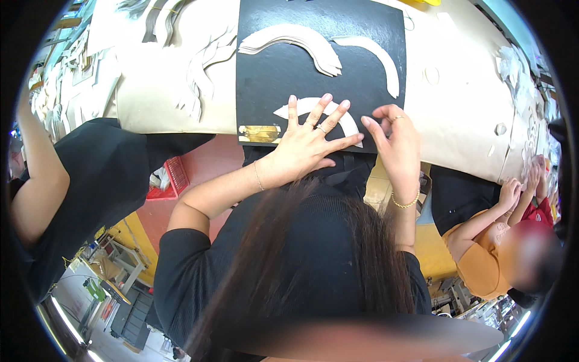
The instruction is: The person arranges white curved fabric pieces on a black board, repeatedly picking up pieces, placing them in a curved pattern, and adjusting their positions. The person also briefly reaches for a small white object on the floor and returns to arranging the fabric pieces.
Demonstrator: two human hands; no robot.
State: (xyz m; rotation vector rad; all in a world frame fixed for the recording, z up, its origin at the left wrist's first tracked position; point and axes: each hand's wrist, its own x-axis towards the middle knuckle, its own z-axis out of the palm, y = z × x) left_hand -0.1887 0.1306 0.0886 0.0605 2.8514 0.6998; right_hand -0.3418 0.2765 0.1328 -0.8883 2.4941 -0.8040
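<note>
My left hand (313, 134) lies with its fingers spread on a white, curved, crescent-like piece (348, 123). The fingers and palm cover part of it, and its pointed left tip pokes out. This piece rests near the front edge of a black board (271, 81). Just beyond its right end is my right hand (391, 130), fingers half curled and thumb apart from the forefinger, with nothing visible between them. Farther back on the board are a fanned stack of similar curved pieces (289, 34) and, to its right, one separate curved piece (379, 55).
A gold-coloured plate (259, 133) sits at the board's front left corner. Loose curved strips (202, 66) lie left of the board, a banded bundle (161, 21) behind them. A hex nut-like object (500, 128) is at right. Co-workers are on both sides; a red basket (175, 178) stands below.
</note>
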